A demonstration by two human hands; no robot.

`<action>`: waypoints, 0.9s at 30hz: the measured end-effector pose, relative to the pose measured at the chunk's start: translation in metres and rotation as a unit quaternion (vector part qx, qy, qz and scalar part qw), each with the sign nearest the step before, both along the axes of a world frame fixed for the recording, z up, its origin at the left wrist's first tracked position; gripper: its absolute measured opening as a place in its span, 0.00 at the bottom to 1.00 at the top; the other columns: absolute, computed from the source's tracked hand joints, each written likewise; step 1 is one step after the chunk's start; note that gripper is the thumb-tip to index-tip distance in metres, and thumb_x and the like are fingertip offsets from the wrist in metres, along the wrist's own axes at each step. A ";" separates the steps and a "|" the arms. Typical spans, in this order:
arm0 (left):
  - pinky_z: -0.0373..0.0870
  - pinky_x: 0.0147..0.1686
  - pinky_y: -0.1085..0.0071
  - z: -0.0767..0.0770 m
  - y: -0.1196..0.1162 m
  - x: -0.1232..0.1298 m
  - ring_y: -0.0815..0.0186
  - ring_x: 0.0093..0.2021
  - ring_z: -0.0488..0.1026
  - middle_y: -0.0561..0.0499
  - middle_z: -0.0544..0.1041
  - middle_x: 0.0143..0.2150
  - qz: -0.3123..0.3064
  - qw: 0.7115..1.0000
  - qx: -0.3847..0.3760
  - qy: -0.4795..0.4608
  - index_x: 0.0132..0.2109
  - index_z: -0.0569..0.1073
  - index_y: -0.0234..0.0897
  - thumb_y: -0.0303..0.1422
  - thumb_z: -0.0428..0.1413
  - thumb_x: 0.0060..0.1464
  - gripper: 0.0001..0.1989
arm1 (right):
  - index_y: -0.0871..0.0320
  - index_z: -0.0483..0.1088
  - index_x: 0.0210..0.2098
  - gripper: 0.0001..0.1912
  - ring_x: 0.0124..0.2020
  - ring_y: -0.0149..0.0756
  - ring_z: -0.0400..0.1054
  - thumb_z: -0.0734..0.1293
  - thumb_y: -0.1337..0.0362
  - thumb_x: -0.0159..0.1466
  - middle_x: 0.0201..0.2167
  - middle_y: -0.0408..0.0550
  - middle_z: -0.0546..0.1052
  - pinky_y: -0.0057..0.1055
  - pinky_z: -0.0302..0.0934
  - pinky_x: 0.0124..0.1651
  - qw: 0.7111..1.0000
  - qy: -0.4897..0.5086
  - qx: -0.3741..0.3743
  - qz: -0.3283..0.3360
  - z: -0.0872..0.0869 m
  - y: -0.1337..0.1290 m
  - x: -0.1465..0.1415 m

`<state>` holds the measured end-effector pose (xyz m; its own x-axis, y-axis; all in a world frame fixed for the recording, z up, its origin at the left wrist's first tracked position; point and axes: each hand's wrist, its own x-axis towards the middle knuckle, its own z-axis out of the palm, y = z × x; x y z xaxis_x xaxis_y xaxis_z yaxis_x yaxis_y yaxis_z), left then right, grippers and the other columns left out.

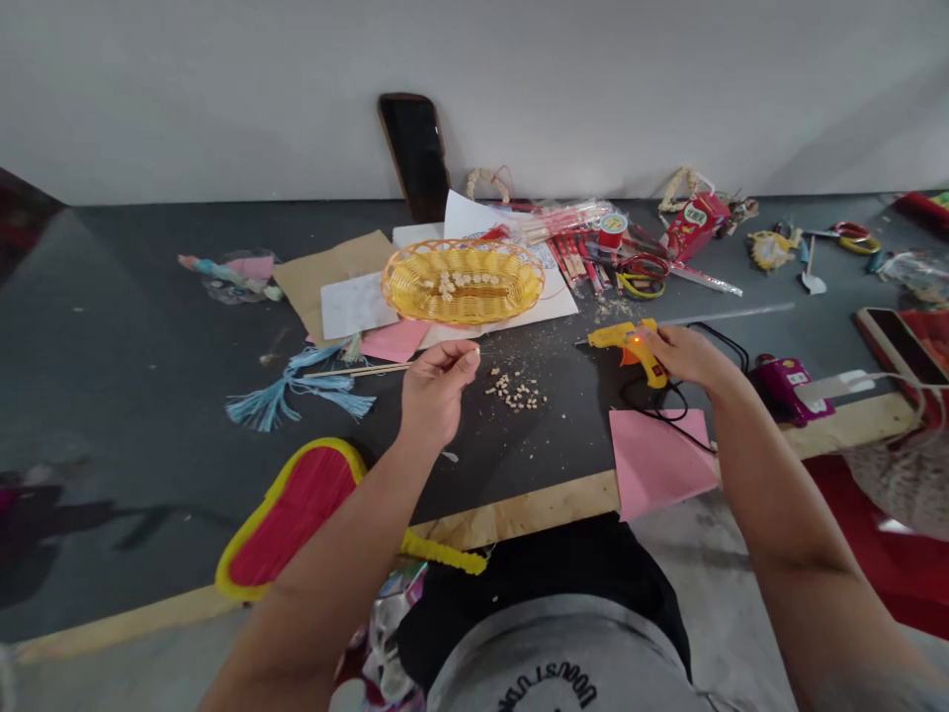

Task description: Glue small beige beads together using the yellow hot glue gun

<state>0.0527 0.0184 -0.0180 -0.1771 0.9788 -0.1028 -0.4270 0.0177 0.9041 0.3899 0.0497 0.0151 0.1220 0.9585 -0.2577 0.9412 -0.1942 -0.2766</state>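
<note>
My left hand (441,386) is closed in a pinch, with a tiny pale piece (477,350) at its fingertips. Just right of it, a loose pile of short pale pieces (517,390) lies on the dark tabletop. My right hand (682,354) has its fingers at the back end of a yellow hot glue gun (619,337), whose orange light glows and whose nozzle points left. Beyond both hands stands a yellow woven basket (464,314) with small pale clusters inside. Thin sticks (371,370) and a blue tassel (289,391) lie beside my left hand.
A phone (415,153) leans on the wall. Scissors (642,277), thread (612,230) and red packets lie behind the glue gun. Pink paper (662,460) overhangs the front edge under a black cord. A red-and-yellow padded shape (297,504) lies near my left forearm; a purple power adapter (792,389) sits right.
</note>
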 end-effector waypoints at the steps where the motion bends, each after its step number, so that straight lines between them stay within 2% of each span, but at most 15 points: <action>1: 0.60 0.23 0.77 -0.001 0.000 0.000 0.75 0.23 0.63 0.55 0.73 0.24 0.002 1.000 -0.001 0.004 0.30 0.81 0.37 0.36 0.73 0.32 0.15 | 0.59 0.71 0.28 0.27 0.30 0.42 0.70 0.57 0.44 0.68 0.27 0.54 0.76 0.32 0.53 0.30 0.998 -0.069 0.007 -0.012 0.005 -0.001 0.000; 3: 0.60 0.23 0.77 -0.002 0.001 -0.001 0.75 0.23 0.63 0.55 0.73 0.24 0.003 1.000 0.000 0.010 0.31 0.80 0.36 0.36 0.73 0.33 0.16 | 0.58 0.73 0.31 0.22 0.33 0.46 0.72 0.59 0.48 0.67 0.31 0.57 0.78 0.34 0.55 0.33 0.990 -0.133 0.044 -0.025 0.014 -0.006 -0.010; 4: 0.60 0.23 0.77 -0.002 0.001 -0.001 0.75 0.23 0.63 0.55 0.72 0.23 0.002 1.000 0.003 0.011 0.31 0.80 0.36 0.36 0.73 0.33 0.16 | 0.58 0.73 0.32 0.18 0.34 0.46 0.72 0.61 0.51 0.67 0.31 0.56 0.79 0.34 0.55 0.34 0.990 -0.118 0.077 -0.011 0.018 -0.010 -0.020; 6: 0.59 0.23 0.77 -0.003 0.001 -0.002 0.76 0.22 0.63 0.56 0.72 0.23 0.002 1.000 0.008 0.013 0.31 0.80 0.36 0.37 0.73 0.34 0.16 | 0.56 0.74 0.35 0.10 0.36 0.43 0.72 0.63 0.59 0.66 0.34 0.51 0.79 0.34 0.57 0.38 0.984 0.008 0.158 0.086 0.019 -0.015 -0.048; 7: 0.59 0.23 0.77 -0.003 0.001 -0.002 0.76 0.22 0.63 0.56 0.72 0.23 0.004 1.000 0.010 0.014 0.31 0.79 0.36 0.37 0.73 0.34 0.16 | 0.55 0.74 0.36 0.07 0.38 0.41 0.71 0.64 0.63 0.66 0.36 0.50 0.79 0.34 0.58 0.40 0.966 0.094 0.189 0.151 0.017 -0.016 -0.065; 9: 0.59 0.23 0.77 -0.004 0.002 -0.002 0.76 0.22 0.63 0.56 0.72 0.23 0.011 1.000 0.010 0.017 0.31 0.79 0.36 0.37 0.73 0.34 0.16 | 0.55 0.73 0.34 0.03 0.38 0.40 0.70 0.67 0.68 0.63 0.35 0.48 0.79 0.35 0.59 0.42 0.917 0.243 0.194 0.249 0.005 -0.016 -0.102; 13: 0.58 0.23 0.77 -0.005 0.002 -0.004 0.76 0.22 0.63 0.56 0.73 0.24 0.023 0.999 0.016 0.015 0.31 0.79 0.36 0.37 0.73 0.35 0.16 | 0.53 0.70 0.26 0.10 0.31 0.39 0.68 0.74 0.71 0.55 0.25 0.45 0.73 0.33 0.58 0.35 0.896 0.279 0.192 0.288 -0.023 -0.007 -0.163; 16: 0.59 0.24 0.76 -0.005 0.002 -0.005 0.75 0.23 0.63 0.56 0.72 0.25 0.024 0.999 0.022 0.011 0.32 0.80 0.37 0.37 0.72 0.37 0.15 | 0.52 0.68 0.25 0.13 0.31 0.40 0.69 0.76 0.70 0.53 0.24 0.46 0.71 0.34 0.58 0.32 0.892 0.281 0.200 0.292 -0.033 -0.006 -0.184; 20: 0.59 0.24 0.76 -0.005 0.002 -0.005 0.75 0.23 0.62 0.56 0.72 0.25 0.022 1.000 0.021 0.002 0.32 0.80 0.37 0.37 0.72 0.38 0.14 | 0.51 0.68 0.26 0.10 0.32 0.42 0.70 0.71 0.66 0.59 0.25 0.46 0.73 0.36 0.60 0.34 0.897 0.255 0.203 0.299 -0.030 -0.016 -0.177; 23: 0.58 0.24 0.76 -0.004 0.002 -0.005 0.75 0.24 0.62 0.55 0.72 0.25 0.022 0.999 0.024 -0.007 0.32 0.81 0.37 0.36 0.72 0.38 0.13 | 0.52 0.69 0.28 0.08 0.35 0.45 0.70 0.66 0.64 0.65 0.29 0.49 0.76 0.38 0.60 0.38 0.916 0.201 0.218 0.269 -0.019 -0.020 -0.147; 24: 0.59 0.24 0.76 -0.004 0.002 -0.005 0.75 0.24 0.62 0.55 0.72 0.25 0.022 0.999 0.027 -0.007 0.32 0.81 0.37 0.36 0.72 0.38 0.13 | 0.53 0.70 0.30 0.08 0.36 0.45 0.70 0.64 0.63 0.66 0.31 0.49 0.76 0.39 0.61 0.39 0.930 0.151 0.234 0.239 -0.015 -0.018 -0.134; 27: 0.59 0.24 0.76 -0.005 0.003 -0.006 0.75 0.24 0.62 0.55 0.72 0.25 0.021 0.999 0.028 -0.007 0.32 0.81 0.37 0.36 0.72 0.38 0.13 | 0.57 0.72 0.39 0.07 0.42 0.47 0.69 0.62 0.69 0.66 0.38 0.53 0.77 0.43 0.62 0.46 0.947 0.075 0.259 0.176 -0.006 -0.010 -0.097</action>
<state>0.0465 0.0211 -0.0228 -0.2171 0.9748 -0.0506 -0.4395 -0.0513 0.8968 0.2932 0.0393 0.0092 -0.2281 0.9356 0.2695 0.8652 0.3218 -0.3845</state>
